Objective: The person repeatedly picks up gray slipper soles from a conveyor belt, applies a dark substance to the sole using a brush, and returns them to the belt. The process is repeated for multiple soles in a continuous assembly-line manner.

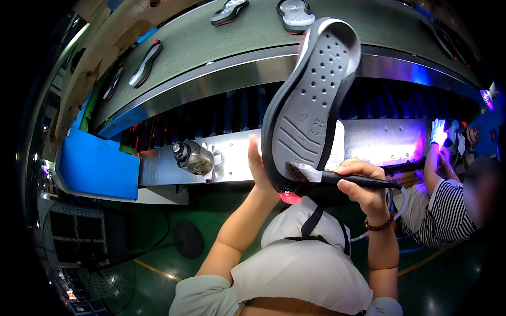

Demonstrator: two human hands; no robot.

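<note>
A large shoe sole, grey inside with a black rim and a white edge at its far end, stands tilted up before me. My left hand grips its near left edge, the fingers partly hidden behind it. My right hand is closed around the black handle of a brush. White wrapping covers the brush's neck, and its dark bristles touch the inside of the sole near the lower end. A pale tube hangs by the handle's rear end. Something red shows at the sole's bottom tip.
Beyond a metal ledge runs a green conveyor belt carrying several soles. A clear bottle with a dark cap lies on the ledge. A blue panel and a fan stand left. At right works another person, one hand gloved.
</note>
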